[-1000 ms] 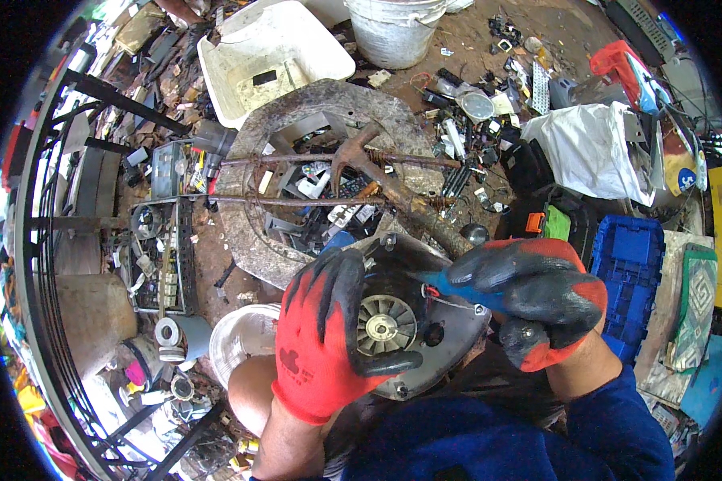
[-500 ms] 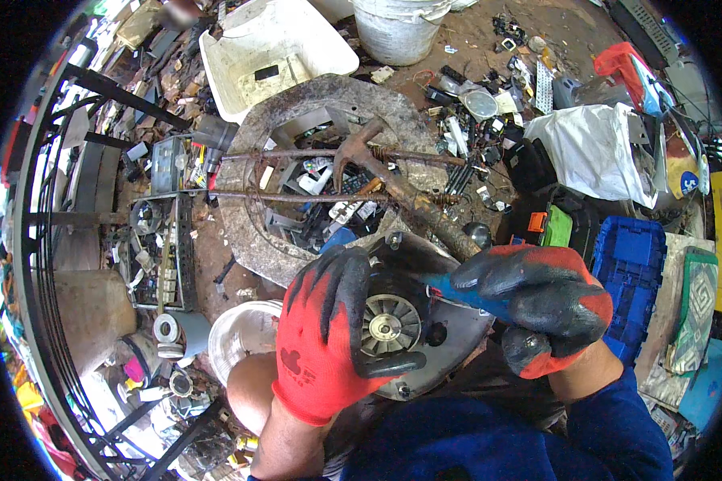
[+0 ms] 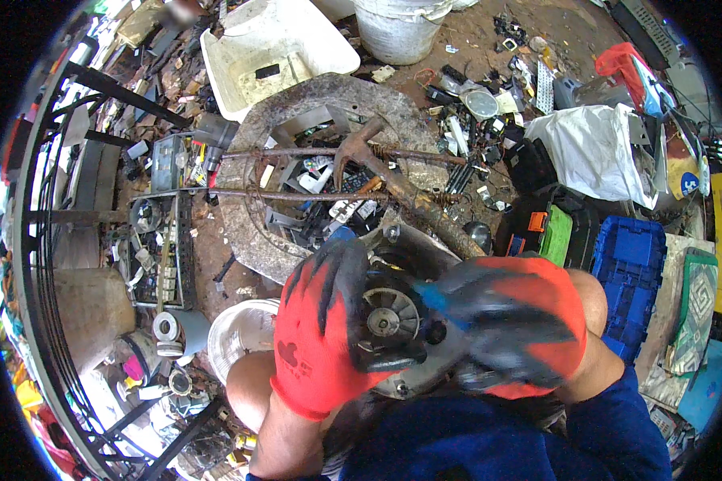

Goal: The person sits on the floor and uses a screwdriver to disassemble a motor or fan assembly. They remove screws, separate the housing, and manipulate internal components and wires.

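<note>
My left hand [image 3: 321, 321], in a red and black work glove, curls its fingers and thumb round the side of a black motor-like unit with a round finned fan wheel [image 3: 391, 314]. The unit sits on a grey metal casing [image 3: 425, 369] in front of my body. Just to its right is my right hand [image 3: 521, 329], gloved alike and smeared by motion. It is closed round a blue-handled hand tool [image 3: 431, 297], whose kind I cannot make out. The tool's visible blue end points toward the unit; its working end is hidden or blurred.
Beyond the casing, a claw-headed hammer [image 3: 409, 192] lies across two rusty rods [image 3: 297, 196] over a stone ring [image 3: 249, 232] filled with scrap. A white basin [image 3: 225, 64] and bucket [image 3: 397, 28] stand behind. To the right are a blue plastic case [image 3: 630, 280] and a white sack [image 3: 590, 152].
My right hand has moved left and slightly down, closer to the fan wheel, its back now turned upward. My left thumb has drawn in against the unit's lower edge.
</note>
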The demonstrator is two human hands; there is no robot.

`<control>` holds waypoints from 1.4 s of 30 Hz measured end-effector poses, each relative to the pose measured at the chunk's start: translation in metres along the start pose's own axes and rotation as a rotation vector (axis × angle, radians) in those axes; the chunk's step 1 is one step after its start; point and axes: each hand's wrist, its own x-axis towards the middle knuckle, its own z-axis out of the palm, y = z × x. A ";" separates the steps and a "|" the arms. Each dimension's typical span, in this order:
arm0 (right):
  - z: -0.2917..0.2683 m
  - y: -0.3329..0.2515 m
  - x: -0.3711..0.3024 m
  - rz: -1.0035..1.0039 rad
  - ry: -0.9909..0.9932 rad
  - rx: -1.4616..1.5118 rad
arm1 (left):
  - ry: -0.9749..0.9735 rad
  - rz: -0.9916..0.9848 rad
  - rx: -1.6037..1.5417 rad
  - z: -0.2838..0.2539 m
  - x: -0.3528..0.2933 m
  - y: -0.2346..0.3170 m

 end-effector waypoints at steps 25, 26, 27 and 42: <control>-0.018 -0.035 0.132 0.129 -0.679 -0.548 | 0.114 0.147 0.307 -0.013 0.009 0.005; -0.015 -0.034 0.136 0.139 -0.705 -0.524 | 0.196 0.092 0.335 -0.011 0.003 0.008; -0.015 -0.033 0.136 0.139 -0.706 -0.527 | 0.228 -0.007 0.239 -0.008 0.003 0.017; 0.001 -0.077 0.153 0.418 -0.797 -0.931 | 0.261 -0.339 -0.358 0.014 0.011 0.007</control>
